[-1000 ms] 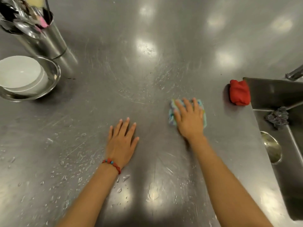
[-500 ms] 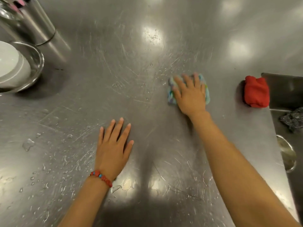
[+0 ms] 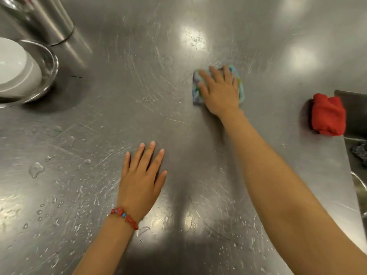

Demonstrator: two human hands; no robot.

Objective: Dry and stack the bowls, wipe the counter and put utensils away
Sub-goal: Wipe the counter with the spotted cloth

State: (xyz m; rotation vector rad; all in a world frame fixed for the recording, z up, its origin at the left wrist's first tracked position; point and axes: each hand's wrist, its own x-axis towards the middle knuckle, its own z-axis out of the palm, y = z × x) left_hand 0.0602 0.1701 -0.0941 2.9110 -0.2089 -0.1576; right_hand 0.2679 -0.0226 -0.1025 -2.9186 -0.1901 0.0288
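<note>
A person's right hand (image 3: pixel 219 92) presses a folded multicoloured cloth (image 3: pixel 198 90) flat against a scratched steel counter (image 3: pixel 123 108), fingers straight.

The left hand (image 3: pixel 142 181), fingers straight and released, rests palm-down nearer the person, a red bead bracelet (image 3: pixel 125 217) at the wrist and water droplets (image 3: pixel 35 169) beside it. At far left a white bowl (image 3: pixel 14 70) sits inside a steel bowl (image 3: pixel 50 66), next to a steel utensil canister (image 3: pixel 49 18). A red cloth (image 3: pixel 327 115) lies at the sink edge (image 3: pixel 355 100), right.
</note>
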